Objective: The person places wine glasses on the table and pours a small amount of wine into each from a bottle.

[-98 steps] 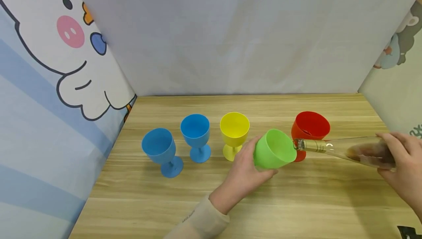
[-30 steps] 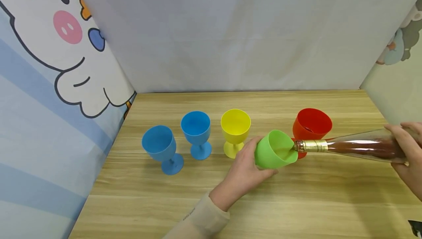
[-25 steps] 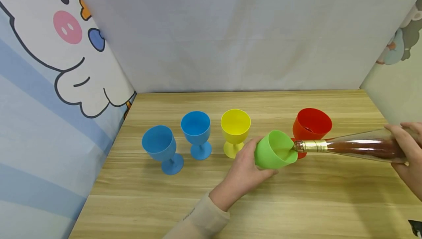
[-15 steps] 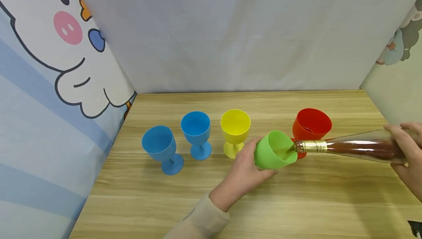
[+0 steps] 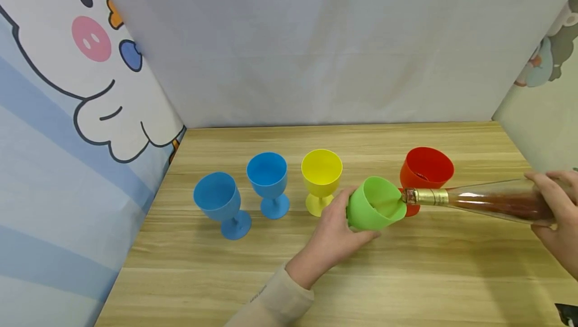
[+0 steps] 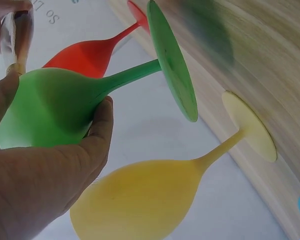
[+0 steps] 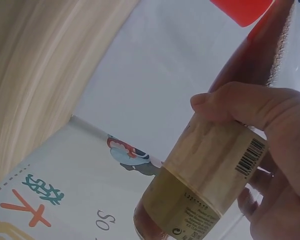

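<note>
My left hand [image 5: 331,236] grips the bowl of a green plastic goblet [image 5: 375,206], tilted toward the right. Seen in the left wrist view, the goblet's foot [image 6: 174,62] is raised off the table. My right hand [image 5: 560,216] holds a clear glass bottle [image 5: 492,199] of reddish-brown liquid, lying nearly level. Its gold-banded neck [image 5: 431,196] points left, and the mouth meets the green goblet's rim. Liquid shows inside the goblet. In the right wrist view the thumb [image 7: 240,102] lies across the bottle above its paper label [image 7: 215,150].
A red goblet [image 5: 426,166] stands just behind the bottle neck. A yellow goblet [image 5: 321,171] is close behind my left hand. Two blue goblets, one nearer [image 5: 218,199] and one farther back [image 5: 267,174], stand to the left. Fabric walls [image 5: 334,56] enclose the wooden table [image 5: 203,287].
Since the earliest frame, the liquid in the bottle has run toward its neck, and liquid has appeared in the green goblet. In the last half second, the liquid has drawn back slightly from the neck.
</note>
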Motion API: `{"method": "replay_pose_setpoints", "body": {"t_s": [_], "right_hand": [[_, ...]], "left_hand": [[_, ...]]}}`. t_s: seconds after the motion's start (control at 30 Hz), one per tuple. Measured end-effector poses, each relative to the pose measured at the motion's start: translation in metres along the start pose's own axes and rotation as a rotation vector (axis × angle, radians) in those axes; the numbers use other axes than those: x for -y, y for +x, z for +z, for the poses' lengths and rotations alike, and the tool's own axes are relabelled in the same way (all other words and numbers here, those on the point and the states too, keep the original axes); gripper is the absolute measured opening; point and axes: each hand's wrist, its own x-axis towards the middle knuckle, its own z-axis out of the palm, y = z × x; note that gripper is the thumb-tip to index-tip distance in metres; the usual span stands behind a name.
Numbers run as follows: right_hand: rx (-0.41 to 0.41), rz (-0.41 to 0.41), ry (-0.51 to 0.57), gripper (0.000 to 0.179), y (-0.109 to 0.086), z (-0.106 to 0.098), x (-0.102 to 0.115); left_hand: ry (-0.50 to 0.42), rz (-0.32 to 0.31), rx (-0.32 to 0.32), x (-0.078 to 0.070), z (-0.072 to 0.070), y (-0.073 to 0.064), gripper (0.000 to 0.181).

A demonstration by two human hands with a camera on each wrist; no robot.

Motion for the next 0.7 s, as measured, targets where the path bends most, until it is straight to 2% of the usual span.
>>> {"method": "replay_pose_setpoints", "body": {"t_s": [0.2, 0.33, 0.5, 0.63, 0.67, 0.7], "right_hand": [[-0.017, 0.037, 0.031, 0.113, -0.006, 0.005, 0.001], [-0.018, 0.042, 0.039, 0.112, -0.009, 0.006, 0.000], [-0.013, 0.093, 0.072, 0.108, -0.015, 0.008, -0.003], [0.002, 0.155, 0.112, 0.065, -0.021, 0.010, -0.004], [0.002, 0.170, 0.123, 0.064, -0.022, 0.011, -0.005], [0.000, 0.182, 0.134, 0.073, -0.023, 0.011, -0.005]], "left_hand": [[-0.081, -0.009, -0.018, 0.000, 0.000, 0.000, 0.084], [-0.137, 0.006, -0.043, 0.000, 0.000, 0.000, 0.084], [-0.159, 0.021, -0.060, -0.001, 0.001, 0.000, 0.083], [-0.151, 0.018, -0.078, -0.001, 0.002, 0.001, 0.083], [-0.147, 0.016, -0.082, -0.001, 0.003, 0.002, 0.083], [-0.144, 0.013, -0.086, -0.001, 0.003, 0.003, 0.084]]}}
